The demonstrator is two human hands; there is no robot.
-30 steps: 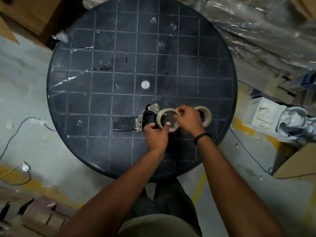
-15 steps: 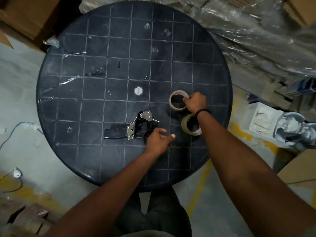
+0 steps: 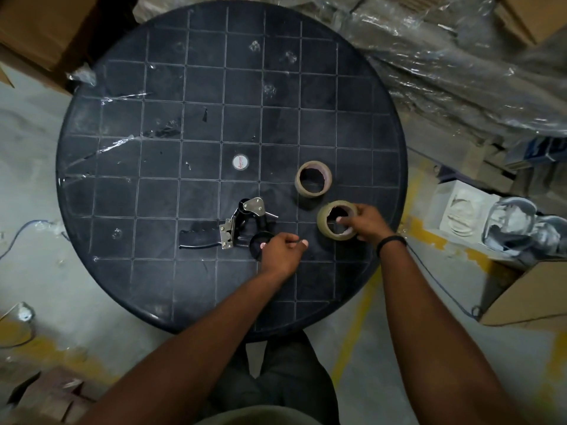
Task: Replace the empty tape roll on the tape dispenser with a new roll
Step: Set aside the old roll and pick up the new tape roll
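Observation:
The black tape dispenser [image 3: 242, 225] with metal plates lies on its side on the round dark table [image 3: 153, 194], its bare spool hub [image 3: 260, 240] facing up. My left hand [image 3: 283, 251] rests just right of the hub, fingers curled with nothing in them. A thin-walled empty tape roll [image 3: 313, 178] lies flat farther back. Nearer to me sits a thicker tan tape roll [image 3: 325, 220]. My right hand [image 3: 368, 223] grips that roll, fingers inside its hole and thumb outside.
Strips of clear tape [image 3: 101, 154] stick to the table's left side. Plastic-wrapped goods [image 3: 460, 72] pile up at the back right. Cardboard boxes [image 3: 527, 296] and a white box [image 3: 460, 210] stand to the right. A blue cable [image 3: 18, 237] runs across the floor on the left.
My right hand lifted the thin roll off the dispenser, set it down farther back, then came to the nearer roll and gripped it. My left hand's fingers curled shut.

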